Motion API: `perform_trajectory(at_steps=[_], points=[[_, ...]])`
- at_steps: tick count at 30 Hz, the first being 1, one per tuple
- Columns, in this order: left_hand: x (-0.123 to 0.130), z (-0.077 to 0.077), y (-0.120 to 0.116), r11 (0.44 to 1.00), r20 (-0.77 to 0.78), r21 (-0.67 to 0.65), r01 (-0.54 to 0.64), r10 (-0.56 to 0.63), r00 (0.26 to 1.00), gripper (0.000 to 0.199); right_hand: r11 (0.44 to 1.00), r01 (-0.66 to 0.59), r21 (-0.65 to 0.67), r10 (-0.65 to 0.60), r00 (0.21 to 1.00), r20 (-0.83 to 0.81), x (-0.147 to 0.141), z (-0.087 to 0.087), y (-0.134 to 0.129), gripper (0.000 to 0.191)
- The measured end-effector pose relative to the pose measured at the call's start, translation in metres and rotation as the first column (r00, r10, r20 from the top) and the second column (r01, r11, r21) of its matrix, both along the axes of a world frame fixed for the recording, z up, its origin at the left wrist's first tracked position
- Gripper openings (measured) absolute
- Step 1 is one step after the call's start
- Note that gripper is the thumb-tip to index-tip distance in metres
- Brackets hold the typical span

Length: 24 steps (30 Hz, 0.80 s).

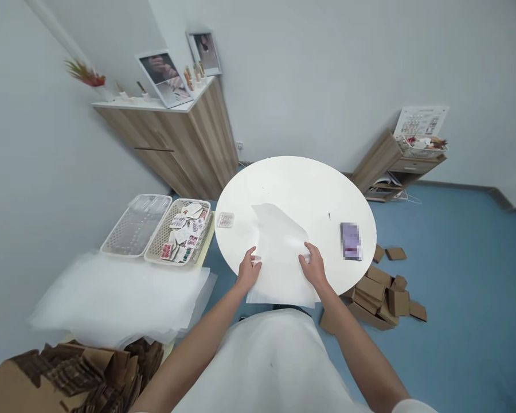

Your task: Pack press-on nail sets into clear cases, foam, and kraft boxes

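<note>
A thin, translucent white foam sheet lies over the near half of the round white table; its bottom edge hangs at the table's front. My left hand is at the sheet's left edge, fingers and thumb curled around it. At the opposite edge, my right hand holds the sheet with bent fingers and thumb. A small clear packet of pinkish pieces rests near the table's left rim. On the right side of the table is a purple, blurred-out object.
Left of the table stand a basket of small packets, a basket with clear plastic, a stack of white foam sheets and folded cardboard. Small cardboard boxes lie on the floor at right. Wooden cabinets back onto the wall.
</note>
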<state>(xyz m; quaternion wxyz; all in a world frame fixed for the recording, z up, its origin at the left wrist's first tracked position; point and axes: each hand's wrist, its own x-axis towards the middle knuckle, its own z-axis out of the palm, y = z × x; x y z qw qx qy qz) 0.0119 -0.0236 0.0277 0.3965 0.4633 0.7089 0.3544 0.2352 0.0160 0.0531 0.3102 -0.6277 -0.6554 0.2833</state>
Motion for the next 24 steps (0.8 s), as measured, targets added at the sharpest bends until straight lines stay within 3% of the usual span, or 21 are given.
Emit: perform_trajectory(at_steps=[4, 8, 13, 19, 24], points=[[0.017, -0.004, 0.021, 0.995, -0.101, -0.075, 0.073, -0.081, 0.992, 0.036, 0.996, -0.037, -0.077, 0.041, 0.998, 0.050, 0.020, -0.020, 0.011, 0.053], [0.029, -0.013, 0.030, 0.983, -0.159, -0.166, 0.079, -0.106, 0.982, 0.041, 0.974, -0.110, -0.198, 0.141, 0.978, 0.152, 0.034, -0.035, 0.018, 0.065], [0.037, -0.025, 0.035, 0.969, -0.275, -0.189, 0.162, -0.210, 0.938, 0.047, 0.940, -0.149, -0.308, 0.242, 0.926, 0.291, 0.043, -0.050, 0.025, 0.072], [0.041, -0.037, 0.037, 0.956, -0.393, -0.184, 0.230, -0.286, 0.874, 0.048, 0.936, -0.169, -0.309, 0.286, 0.877, 0.385, 0.043, -0.065, 0.024, 0.062], [0.044, -0.037, 0.034, 0.964, -0.528, -0.159, 0.214, -0.267, 0.806, 0.048, 0.967, -0.100, -0.234, 0.195, 0.883, 0.427, 0.042, -0.063, 0.014, 0.058]])
